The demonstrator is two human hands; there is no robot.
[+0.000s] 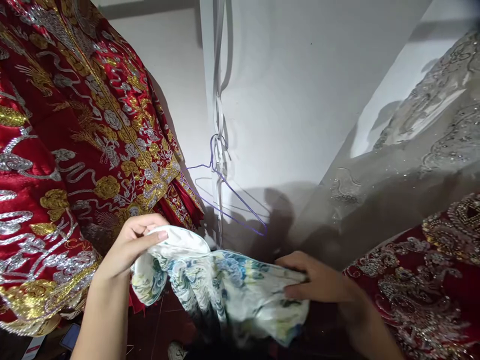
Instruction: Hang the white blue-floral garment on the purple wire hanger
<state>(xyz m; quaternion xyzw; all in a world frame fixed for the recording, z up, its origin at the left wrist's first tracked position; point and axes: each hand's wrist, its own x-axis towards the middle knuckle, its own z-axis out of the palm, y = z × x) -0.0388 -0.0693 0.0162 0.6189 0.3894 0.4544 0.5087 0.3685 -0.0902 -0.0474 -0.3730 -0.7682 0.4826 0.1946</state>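
A white garment with a blue, green and yellow floral print [240, 280] is stretched between my two hands, its gathered folds hanging down in the middle. My left hand [140, 242] pinches the top edge at the left, thumb over the pale inner side. At the other end, my right hand [309, 277] grips the edge between thumb and fingers; motion blurs it slightly. Just beyond the garment, a bare purple wire hanger [240, 195] hangs from a white chain-like strip [218, 115] on the wall.
A red jacket with gold and silver embroidery [101, 125] fills the left side. To the right hang a sheer beaded pale gown [423, 135] and a dark red beaded garment [423, 280]. A shoe [176, 351] and a phone-like object [70, 336] show on the dark floor.
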